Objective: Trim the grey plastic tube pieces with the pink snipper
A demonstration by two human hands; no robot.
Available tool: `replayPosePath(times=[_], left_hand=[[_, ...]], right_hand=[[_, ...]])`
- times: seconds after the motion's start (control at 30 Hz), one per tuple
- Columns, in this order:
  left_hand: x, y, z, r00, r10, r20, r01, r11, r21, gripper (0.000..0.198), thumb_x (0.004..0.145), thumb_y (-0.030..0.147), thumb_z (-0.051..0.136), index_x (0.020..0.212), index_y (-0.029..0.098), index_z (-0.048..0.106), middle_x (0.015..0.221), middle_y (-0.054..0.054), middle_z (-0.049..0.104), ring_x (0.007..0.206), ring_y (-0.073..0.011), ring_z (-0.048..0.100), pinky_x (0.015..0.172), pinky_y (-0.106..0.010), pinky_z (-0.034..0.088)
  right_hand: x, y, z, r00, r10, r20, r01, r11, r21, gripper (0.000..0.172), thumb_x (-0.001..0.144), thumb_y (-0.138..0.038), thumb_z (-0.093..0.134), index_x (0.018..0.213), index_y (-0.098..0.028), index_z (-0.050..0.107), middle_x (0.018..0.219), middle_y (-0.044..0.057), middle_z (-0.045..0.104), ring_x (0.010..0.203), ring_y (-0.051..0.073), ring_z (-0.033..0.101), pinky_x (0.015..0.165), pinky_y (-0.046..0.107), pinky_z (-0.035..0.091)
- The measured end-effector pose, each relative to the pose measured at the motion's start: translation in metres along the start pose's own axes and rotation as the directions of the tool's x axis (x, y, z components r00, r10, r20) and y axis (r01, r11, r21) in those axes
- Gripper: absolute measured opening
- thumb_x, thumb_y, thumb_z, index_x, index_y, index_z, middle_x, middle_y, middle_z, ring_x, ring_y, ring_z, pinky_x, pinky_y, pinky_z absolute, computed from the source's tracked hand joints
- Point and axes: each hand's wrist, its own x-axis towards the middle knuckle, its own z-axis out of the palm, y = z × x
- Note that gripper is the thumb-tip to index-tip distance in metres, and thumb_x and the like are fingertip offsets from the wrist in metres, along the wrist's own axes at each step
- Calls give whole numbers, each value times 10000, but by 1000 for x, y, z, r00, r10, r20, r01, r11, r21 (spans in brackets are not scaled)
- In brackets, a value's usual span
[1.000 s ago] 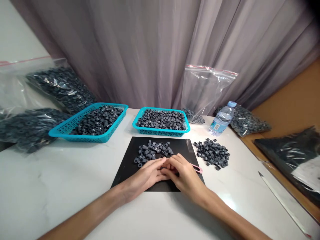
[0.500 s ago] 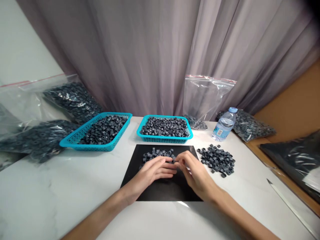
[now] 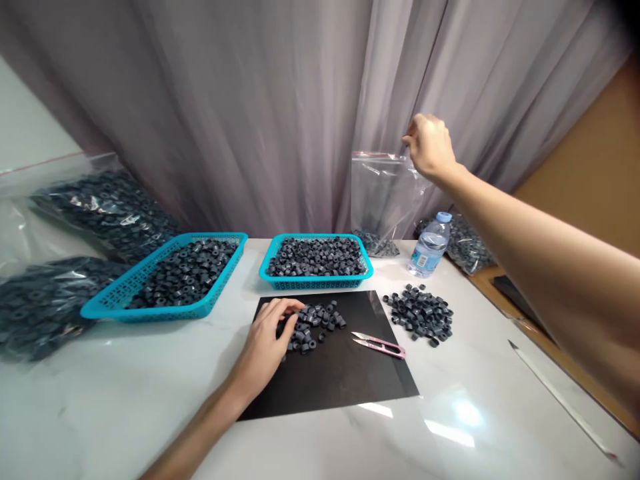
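Observation:
My left hand (image 3: 267,340) rests on the black mat (image 3: 345,377), its curled fingers lying over the left side of a small heap of dark grey rings (image 3: 315,323). My right hand (image 3: 429,145) is raised high at the back right, fingers closed on the top edge of an upright clear zip bag (image 3: 380,200) that stands against the curtain. That bag has a few rings at its bottom. Pink snips (image 3: 380,343) lie loose on the mat to the right of the heap.
Two teal baskets (image 3: 115,303) (image 3: 315,281) full of rings stand behind the mat. A second loose heap of rings (image 3: 420,317) lies right of it, with a water bottle (image 3: 427,245) behind. Filled bags (image 3: 90,207) are stacked at the left. A knife blade (image 3: 555,393) lies at the right.
My right hand left the mat and rose to the top of the clear bag. The pink snips now lie bare on the mat. My left hand shifted left over the heap.

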Motion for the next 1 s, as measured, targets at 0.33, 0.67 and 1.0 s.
replayPosePath(times=[0.33, 0.67, 1.0], left_hand=[[-3, -6, -3, 998, -50, 30, 44, 984, 172, 131, 938, 212, 564, 1030, 248, 651, 1097, -31, 666, 1100, -261, 582, 1011, -421, 461], [-12, -10, 14, 999, -22, 36, 12, 971, 237, 105, 948, 252, 550, 1031, 241, 614, 1102, -49, 655, 1061, -277, 573, 975, -483, 445], [-15, -9, 15, 999, 0, 49, -11, 977, 213, 259, 975, 366, 555, 1191, 226, 588, 1336, -93, 618, 1310, -295, 501, 1121, -507, 396]], right_hand=[[1, 11, -3, 894, -43, 446, 45, 999, 6, 412, 862, -298, 703, 1010, 86, 707, 1006, 203, 738, 958, 132, 644, 836, 291, 376], [-7, 12, 4, 830, 22, 557, 9, 999, -53, 367, 935, -367, 638, 947, -11, 725, 863, 128, 754, 713, 77, 650, 800, 246, 423], [-55, -29, 0, 991, -118, -70, 119, 993, 12, 368, 1067, -366, 383, 882, -115, 578, 1198, 192, 629, 1196, 199, 513, 993, 385, 355]])
